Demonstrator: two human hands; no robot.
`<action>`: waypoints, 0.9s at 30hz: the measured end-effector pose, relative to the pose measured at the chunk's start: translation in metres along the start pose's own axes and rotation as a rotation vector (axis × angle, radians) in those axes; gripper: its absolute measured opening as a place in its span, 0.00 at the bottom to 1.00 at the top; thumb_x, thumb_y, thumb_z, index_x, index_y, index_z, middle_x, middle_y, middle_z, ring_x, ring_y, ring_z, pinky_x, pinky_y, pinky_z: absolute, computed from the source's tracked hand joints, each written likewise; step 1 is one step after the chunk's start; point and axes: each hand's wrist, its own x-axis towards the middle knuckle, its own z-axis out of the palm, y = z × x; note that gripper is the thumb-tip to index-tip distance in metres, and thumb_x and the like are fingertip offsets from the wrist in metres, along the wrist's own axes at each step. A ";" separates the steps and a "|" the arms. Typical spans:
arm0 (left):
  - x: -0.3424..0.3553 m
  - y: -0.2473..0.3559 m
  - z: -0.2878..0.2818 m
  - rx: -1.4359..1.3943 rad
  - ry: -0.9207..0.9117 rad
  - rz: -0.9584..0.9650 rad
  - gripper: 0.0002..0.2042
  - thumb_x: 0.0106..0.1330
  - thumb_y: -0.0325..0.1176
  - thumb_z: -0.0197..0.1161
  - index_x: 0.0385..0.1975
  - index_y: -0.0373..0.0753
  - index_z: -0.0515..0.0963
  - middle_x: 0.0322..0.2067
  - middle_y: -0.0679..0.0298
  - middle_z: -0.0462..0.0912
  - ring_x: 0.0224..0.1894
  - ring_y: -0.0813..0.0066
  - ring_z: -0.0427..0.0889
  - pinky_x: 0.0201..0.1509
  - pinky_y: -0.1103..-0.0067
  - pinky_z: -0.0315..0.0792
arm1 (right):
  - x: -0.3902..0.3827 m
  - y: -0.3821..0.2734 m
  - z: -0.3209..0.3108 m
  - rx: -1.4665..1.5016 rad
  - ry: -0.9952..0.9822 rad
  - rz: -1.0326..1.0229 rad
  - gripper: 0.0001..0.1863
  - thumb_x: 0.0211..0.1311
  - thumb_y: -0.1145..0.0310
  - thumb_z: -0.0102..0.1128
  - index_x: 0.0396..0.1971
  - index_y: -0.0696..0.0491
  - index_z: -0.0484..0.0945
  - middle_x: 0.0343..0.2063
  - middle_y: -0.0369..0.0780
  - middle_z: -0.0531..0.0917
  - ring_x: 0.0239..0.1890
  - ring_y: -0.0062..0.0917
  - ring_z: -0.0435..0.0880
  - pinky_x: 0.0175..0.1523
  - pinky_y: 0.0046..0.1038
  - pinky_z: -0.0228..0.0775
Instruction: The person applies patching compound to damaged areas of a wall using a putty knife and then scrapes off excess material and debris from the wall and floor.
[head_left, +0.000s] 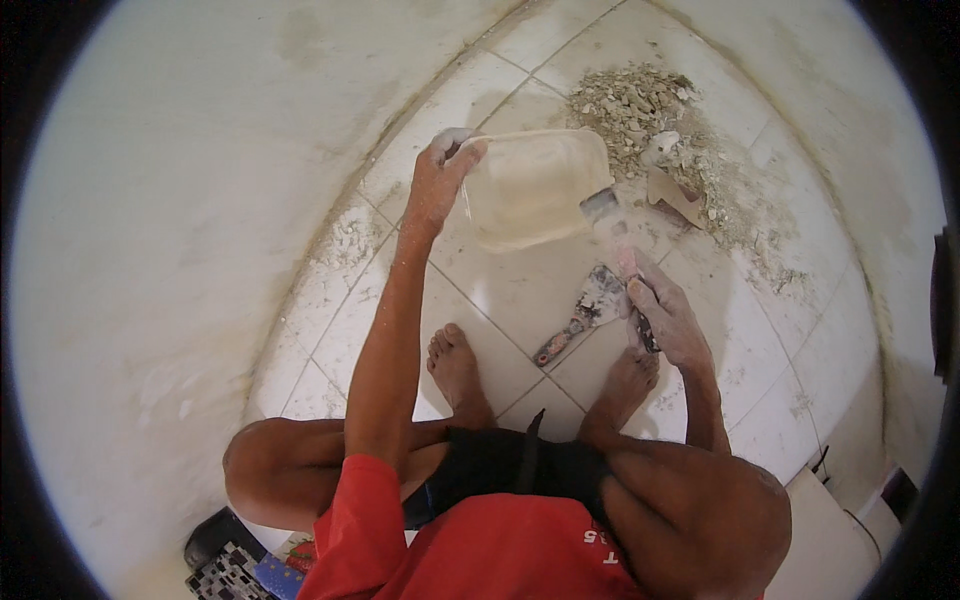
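Note:
My left hand [442,175] is closed on the upper left corner of a translucent, pale plastic tub [530,185]. My right hand [672,315], dusted with white, grips the black and pink handle of a putty knife [604,208], whose blade is at the tub's lower right edge; I cannot tell whether they touch. A second, smeared scraper [600,295] with a dark handle lies on the tiled floor below the tub, just left of my right hand.
Grey rubble [625,105] and a broken brownish piece [672,200] lie on the tiles [485,365] at upper right. Pale walls [130,250] curve along both sides. My bare feet are below the tub. Dark and patterned items [225,565] sit at lower left, a cable at lower right.

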 end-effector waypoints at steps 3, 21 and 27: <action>0.013 0.020 -0.005 0.113 -0.137 0.008 0.16 0.62 0.40 0.63 0.43 0.35 0.81 0.39 0.64 0.81 0.44 0.74 0.77 0.52 0.77 0.70 | -0.006 0.018 -0.010 -0.200 -0.025 -0.014 0.28 0.69 0.71 0.50 0.68 0.55 0.60 0.28 0.35 0.74 0.21 0.17 0.74 0.27 0.21 0.68; 0.076 0.026 0.046 0.949 -0.654 0.003 0.31 0.65 0.61 0.55 0.58 0.43 0.76 0.58 0.53 0.76 0.59 0.53 0.75 0.66 0.63 0.67 | 0.047 0.079 0.014 -0.726 0.208 -0.293 0.17 0.67 0.70 0.51 0.54 0.55 0.70 0.34 0.52 0.82 0.37 0.50 0.82 0.42 0.45 0.72; 0.066 0.029 0.012 0.809 -0.729 0.353 0.28 0.64 0.57 0.56 0.50 0.38 0.80 0.51 0.52 0.81 0.54 0.54 0.77 0.60 0.67 0.69 | 0.041 0.065 0.022 -0.692 0.197 -0.333 0.17 0.66 0.71 0.51 0.54 0.55 0.70 0.37 0.52 0.83 0.41 0.52 0.82 0.45 0.46 0.72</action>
